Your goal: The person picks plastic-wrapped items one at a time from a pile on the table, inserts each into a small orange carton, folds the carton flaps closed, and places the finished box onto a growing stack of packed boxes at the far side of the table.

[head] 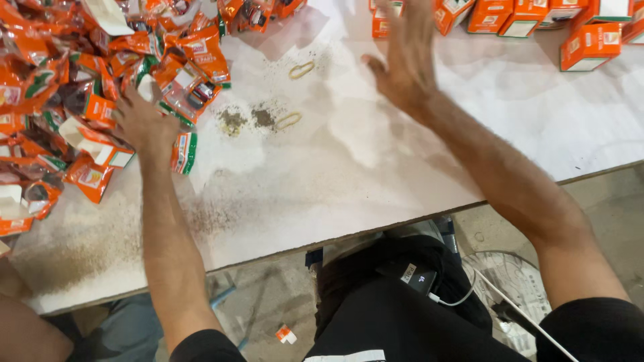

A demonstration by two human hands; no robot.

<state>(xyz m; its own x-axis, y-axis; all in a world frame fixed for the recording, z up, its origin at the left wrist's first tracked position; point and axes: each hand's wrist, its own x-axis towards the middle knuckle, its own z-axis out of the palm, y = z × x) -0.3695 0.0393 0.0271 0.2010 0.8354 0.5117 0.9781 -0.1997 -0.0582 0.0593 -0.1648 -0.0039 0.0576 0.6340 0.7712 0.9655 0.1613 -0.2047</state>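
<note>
My left hand (143,121) reaches into a heap of orange packets (60,87) at the left of the white table (349,167); its fingers are buried among the packets, so what it grips is hidden. My right hand (406,57) is stretched out flat above the table, fingers apart and blurred, holding nothing, just short of a row of orange boxes (523,17) at the far edge.
Two yellow rubber bands (302,70) (288,121) lie mid-table beside patches of dark powder (247,121). An orange box (590,45) stands at the far right. A packet scrap (286,334) lies on the floor. Another person's arm (27,328) shows at lower left.
</note>
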